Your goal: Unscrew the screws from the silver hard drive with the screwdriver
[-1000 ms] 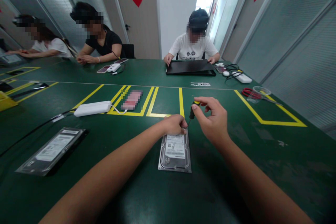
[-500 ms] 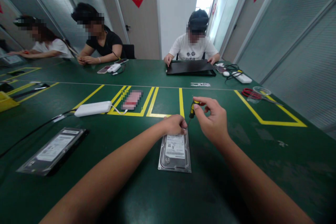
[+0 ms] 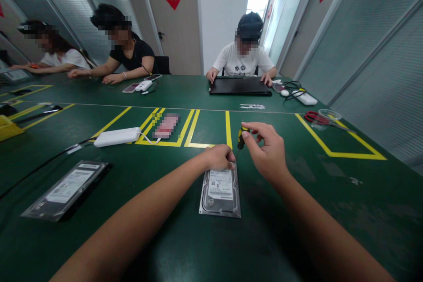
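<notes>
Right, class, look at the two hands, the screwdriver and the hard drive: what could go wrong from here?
1. The screwdriver in the right hand points down right beside the left hand, so a slip might jab it.
2. A slip could also scratch the hard drive.
3. The left hand is over the drive's far end only, so the near end might swivel on the table.
</notes>
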A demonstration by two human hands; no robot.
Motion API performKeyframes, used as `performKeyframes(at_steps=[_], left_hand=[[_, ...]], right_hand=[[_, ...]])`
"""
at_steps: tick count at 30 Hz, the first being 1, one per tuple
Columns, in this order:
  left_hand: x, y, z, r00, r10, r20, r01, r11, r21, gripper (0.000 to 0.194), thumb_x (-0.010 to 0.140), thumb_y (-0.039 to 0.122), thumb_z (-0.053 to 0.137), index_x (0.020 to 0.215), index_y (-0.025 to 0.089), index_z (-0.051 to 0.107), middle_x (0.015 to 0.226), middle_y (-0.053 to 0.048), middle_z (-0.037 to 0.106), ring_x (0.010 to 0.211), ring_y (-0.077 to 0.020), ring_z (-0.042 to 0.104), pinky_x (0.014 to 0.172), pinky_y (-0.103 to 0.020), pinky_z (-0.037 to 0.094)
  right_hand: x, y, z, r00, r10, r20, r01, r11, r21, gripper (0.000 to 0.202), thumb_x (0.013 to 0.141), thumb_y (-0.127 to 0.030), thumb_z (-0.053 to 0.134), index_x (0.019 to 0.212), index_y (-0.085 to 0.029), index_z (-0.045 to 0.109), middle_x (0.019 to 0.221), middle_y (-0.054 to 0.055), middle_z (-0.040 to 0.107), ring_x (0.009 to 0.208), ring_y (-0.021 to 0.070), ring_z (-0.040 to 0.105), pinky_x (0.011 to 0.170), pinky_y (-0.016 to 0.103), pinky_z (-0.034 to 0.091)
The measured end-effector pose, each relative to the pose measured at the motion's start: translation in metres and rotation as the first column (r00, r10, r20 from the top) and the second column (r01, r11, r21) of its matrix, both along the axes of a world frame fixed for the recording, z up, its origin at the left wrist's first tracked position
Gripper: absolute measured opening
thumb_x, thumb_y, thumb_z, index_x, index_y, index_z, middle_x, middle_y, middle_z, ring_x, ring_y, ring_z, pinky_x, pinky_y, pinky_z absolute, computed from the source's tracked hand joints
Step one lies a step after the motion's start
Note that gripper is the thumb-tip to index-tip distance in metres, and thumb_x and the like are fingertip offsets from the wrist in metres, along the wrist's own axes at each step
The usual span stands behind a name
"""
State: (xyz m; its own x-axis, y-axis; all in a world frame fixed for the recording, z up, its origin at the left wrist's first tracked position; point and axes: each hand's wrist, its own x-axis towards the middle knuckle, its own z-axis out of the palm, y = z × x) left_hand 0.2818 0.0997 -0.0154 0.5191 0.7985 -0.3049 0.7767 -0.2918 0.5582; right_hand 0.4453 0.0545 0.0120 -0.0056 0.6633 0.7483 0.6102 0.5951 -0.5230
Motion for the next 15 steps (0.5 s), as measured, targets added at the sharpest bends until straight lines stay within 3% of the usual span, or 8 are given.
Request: performKeyframes(at_steps=[3, 9, 15], left_hand=[[0.0, -0.0001, 0.0004, 1.0, -0.001, -0.006, 0.001, 1.0, 0.002, 0.017, 0.077, 0.025, 0.075, 0.093, 0.02, 0.07, 0.087, 0.001, 0.071, 0.077, -0.016, 0.065, 0.069, -0.023, 0.045], [-0.0003, 0.0002, -0.0014, 1.0, -0.006, -0.012, 0.006, 1.0, -0.004, 0.016, 0.079, 0.025, 0.074, 0.093, 0.02, 0.07, 0.087, 0.001, 0.072, 0.078, -0.016, 0.065, 0.07, -0.023, 0.044], [-0.0002, 0.0, -0.0006, 1.0, -0.005, -0.012, 0.005, 1.0, 0.0, 0.017, 0.079, 0.025, 0.074, 0.095, 0.019, 0.07, 0.087, 0.0, 0.071, 0.078, -0.0158, 0.065, 0.066, -0.022, 0.043]], right_hand=[[0.0003, 0.0003, -0.0009, 1.0, -0.016, -0.002, 0.016, 1.0, 0.009, 0.016, 0.087, -0.024, 0.064, 0.101, -0.022, 0.072, 0.096, 0.005, 0.073, 0.086, 0.0199, 0.062, 0.066, 0.033, 0.046], [0.0006, 0.0002, -0.0014, 0.999, 0.004, -0.048, -0.004, 1.0, -0.001, 0.021, 0.093, -0.022, 0.056, 0.106, -0.022, 0.072, 0.102, 0.005, 0.075, 0.09, 0.0193, 0.064, 0.069, 0.034, 0.049], [-0.0005, 0.0009, 0.0002, 1.0, -0.017, -0.022, 0.018, 1.0, 0.016, 0.014, 0.087, -0.022, 0.066, 0.099, -0.022, 0.072, 0.095, 0.005, 0.071, 0.088, 0.0202, 0.064, 0.063, 0.032, 0.046]])
